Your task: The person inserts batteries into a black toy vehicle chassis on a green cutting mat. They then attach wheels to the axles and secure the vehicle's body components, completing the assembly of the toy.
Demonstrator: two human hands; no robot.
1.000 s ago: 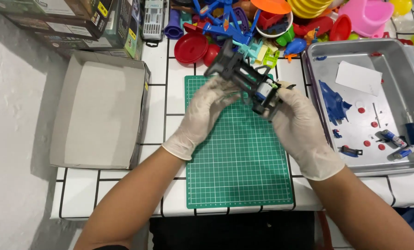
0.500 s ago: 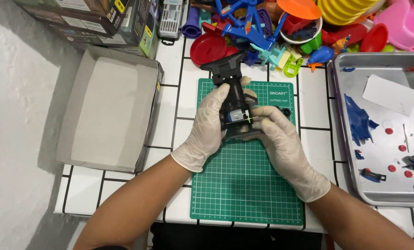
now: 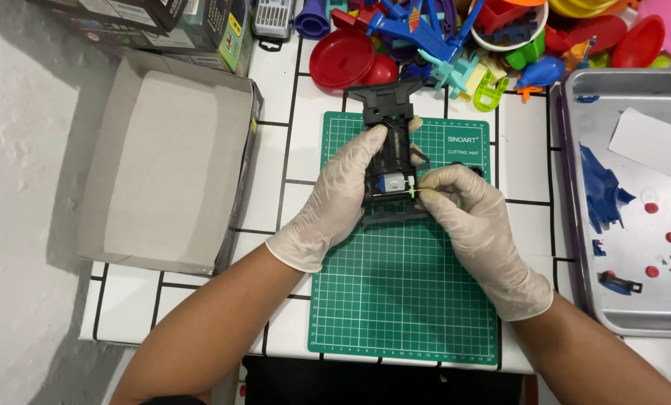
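Both my hands wear pale gloves and meet over a green cutting mat [image 3: 403,300]. My left hand [image 3: 335,196] grips the left side of a black toy car chassis [image 3: 388,109] that lies lengthwise on the mat, its front end pointing away from me. A small blue and silver motor [image 3: 392,183] sits in the chassis. My right hand [image 3: 466,217] pinches a tiny light green part [image 3: 412,193] against the right side of the motor.
An open grey cardboard box lid [image 3: 163,169] lies left of the mat. A metal tray [image 3: 575,225] on the right holds blue and red small parts and a paper slip. Several colourful plastic toys [image 3: 455,37] and boxes [image 3: 163,19] crowd the far edge of the tiled table.
The chassis has turned from a tilted hold above the mat to lying straight on it. My hands came down with it, and my right fingers moved to the motor.
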